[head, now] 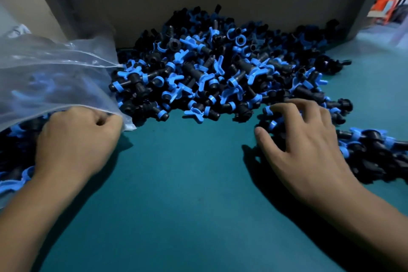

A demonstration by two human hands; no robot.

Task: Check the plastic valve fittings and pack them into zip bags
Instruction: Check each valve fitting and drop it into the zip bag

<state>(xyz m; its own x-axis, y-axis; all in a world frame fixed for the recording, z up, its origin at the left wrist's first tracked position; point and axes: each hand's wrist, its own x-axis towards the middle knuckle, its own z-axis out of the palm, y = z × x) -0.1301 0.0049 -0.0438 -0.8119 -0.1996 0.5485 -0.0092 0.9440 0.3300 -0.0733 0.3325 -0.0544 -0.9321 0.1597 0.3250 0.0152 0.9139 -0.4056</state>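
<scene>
1. The pile of valve fittings [212, 73] lies on the green bench [187, 194], heaped against the cardboard box wall [198, 6] behind it. A smaller cluster [375, 152] trails off to the right of the pile, under and beside the right hand.

2. The left hand [77, 141], just left of the pile's near edge, is curled tight on the lower lip of the zip bag [55, 73]. The bag's mouth faces the pile and its long axis runs away to the left; fittings already show through the film.

3. The right hand [306, 146] rests with fingers spread and bent over fittings at the pile's right near corner. Whether it has one pinched I cannot tell, as the fingertips hide the contact.

4. Risks, as I judge them:
   - The bag mouth could sag shut, since only one lip is held, and fittings would then spill onto the bench.
   - A rake rather than a single pick could carry unchecked parts in.
   - Blue handles may snag on the film.

5. The fittings point every way; no common axis. One near the front [194, 113] lies roughly crosswise, blue wing handle toward the viewer.
</scene>
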